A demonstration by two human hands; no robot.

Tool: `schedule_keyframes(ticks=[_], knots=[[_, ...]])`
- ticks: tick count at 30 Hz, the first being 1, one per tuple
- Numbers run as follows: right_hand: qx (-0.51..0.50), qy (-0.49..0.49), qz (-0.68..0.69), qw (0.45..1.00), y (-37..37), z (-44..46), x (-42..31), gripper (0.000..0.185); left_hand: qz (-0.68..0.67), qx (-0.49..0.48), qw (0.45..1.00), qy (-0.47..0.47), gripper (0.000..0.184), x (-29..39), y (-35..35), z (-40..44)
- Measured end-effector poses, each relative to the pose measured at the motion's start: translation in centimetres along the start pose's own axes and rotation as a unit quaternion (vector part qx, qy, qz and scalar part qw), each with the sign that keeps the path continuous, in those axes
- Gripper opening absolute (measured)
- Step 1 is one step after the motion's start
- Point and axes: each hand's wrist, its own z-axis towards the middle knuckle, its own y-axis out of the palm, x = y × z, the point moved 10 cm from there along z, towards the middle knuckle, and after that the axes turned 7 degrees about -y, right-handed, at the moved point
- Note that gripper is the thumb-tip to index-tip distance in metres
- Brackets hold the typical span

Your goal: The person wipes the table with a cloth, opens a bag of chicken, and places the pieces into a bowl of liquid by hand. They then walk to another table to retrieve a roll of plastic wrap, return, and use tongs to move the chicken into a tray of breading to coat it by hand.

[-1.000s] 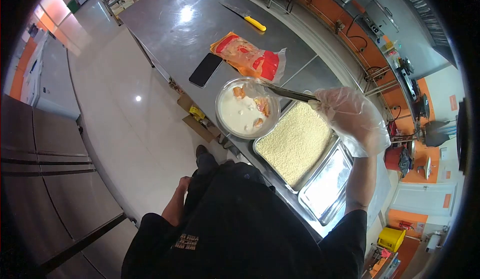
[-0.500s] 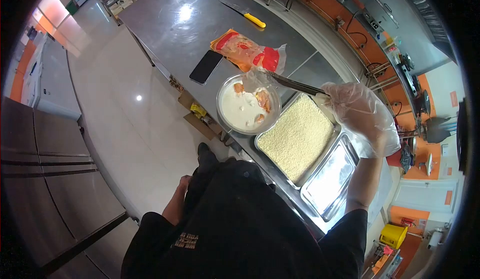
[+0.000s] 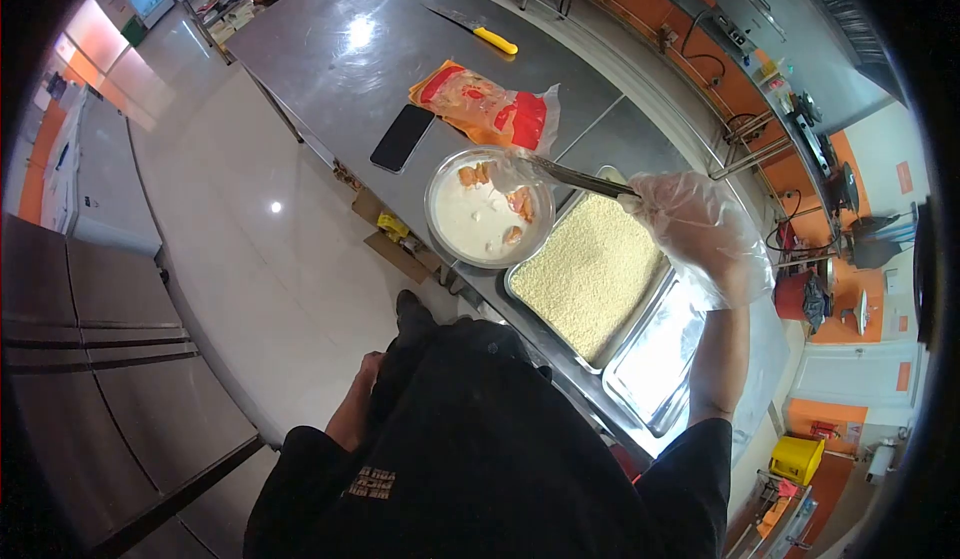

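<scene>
Covered by a clear plastic glove, my right hand (image 3: 690, 229) grips the metal tongs (image 3: 580, 179), whose far end is over the rim of a round bowl (image 3: 434, 221). White liquid (image 3: 475, 219) with several orange-pink pieces (image 3: 520, 202) fills the bowl. Below my right hand lies a metal tray of pale crumbs (image 3: 590, 274), and beside it a second, shiny tray (image 3: 655, 359). My left hand (image 3: 371, 367) hangs low by my leg, away from the table; its fingers are mostly hidden.
On the steel table (image 3: 310, 49) are a black phone (image 3: 402, 139), a red and orange plastic package (image 3: 485, 106) and a knife with a yellow handle (image 3: 495, 41). A cardboard box (image 3: 400, 254) sits below the table edge.
My right hand and the tongs moved slightly right, then back left, staying over the bowl's edge and the crumb tray. The view has shifted slightly. My left hand stays low.
</scene>
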Motion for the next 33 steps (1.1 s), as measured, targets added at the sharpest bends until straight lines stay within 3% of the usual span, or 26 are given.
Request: schedule_keyframes(ticks=[1, 4, 8, 9, 10, 16, 20, 23, 25, 26, 27, 28, 29, 31, 33], knots=[[0.045, 0.015, 0.095, 0.994, 0.2, -0.3, 1.0, 0.02, 0.001, -0.001, 1.0, 0.0, 0.038, 0.3, 0.1, -0.3], [0.107, -0.06, 0.092, 0.988, 0.1, -0.7, 0.7, 0.012, 0.028, -0.003, 1.0, 0.003, 0.037, 1.4, 0.3, -1.5], [0.055, -0.085, 0.053, 0.993, 3.4, 0.2, 3.6, 0.008, 0.032, 0.001, 0.999, 0.001, 0.035, 0.7, 0.1, -0.4], [0.075, -0.071, 0.247, 0.963, 3.0, -0.2, 3.6, 0.009, 0.017, 0.005, 1.0, -0.004, 0.034, -0.2, 0.1, 0.4], [0.092, -0.055, 0.432, 0.896, 3.0, -0.4, 3.9, 0.012, 0.018, 0.005, 1.0, -0.005, 0.034, -0.2, 0.2, 0.2], [0.103, -0.045, 0.533, 0.839, 4.5, 0.1, 4.3, 0.015, 0.02, 0.0, 1.0, 0.024, 0.032, 0.6, 0.5, -0.4], [0.088, -0.057, 0.515, 0.851, 5.5, 0.3, 5.0, 0.015, 0.022, -0.002, 0.999, 0.032, 0.03, 0.6, 0.6, -0.4], [0.112, -0.001, 0.568, 0.815, 6.6, 0.6, 6.6, 0.007, 0.023, -0.005, 0.999, 0.039, 0.029, 0.9, 0.7, -0.3], [0.138, 0.013, 0.647, 0.75, 6.3, 0.3, 6.5, 0.01, 0.02, -0.007, 0.999, 0.047, 0.029, 1.2, 0.7, -0.3], [0.137, 0.012, 0.647, 0.75, 5.6, 0.2, 5.5, 0.01, 0.019, -0.009, 0.999, 0.051, 0.028, 1.3, 0.7, -0.3], [0.12, -0.02, 0.353, 0.928, 3.6, -0.1, 3.7, 0.012, 0.013, -0.011, 0.998, 0.055, 0.028, 1.4, 0.8, -0.3], [0.088, -0.051, 0.017, 0.995, 2.9, -0.1, 1.9, 0.016, 0.019, -0.009, 0.998, 0.054, 0.028, 1.4, 0.7, -0.2], [0.088, -0.051, 0.017, 0.995, 3.0, -0.1, 2.1, 0.016, 0.024, -0.008, 0.998, 0.05, 0.029, 1.3, 0.7, -0.2], [0.086, 0.009, 0.217, 0.972, 3.6, -0.1, 3.8, 0.02, 0.032, -0.006, 0.998, 0.045, 0.03, 1.2, 0.7, -0.2], [0.09, -0.014, 0.187, 0.978, 2.0, -0.1, 2.9, 0.022, 0.038, -0.003, 0.998, 0.042, 0.031, 1.2, 0.5, -0.2]])
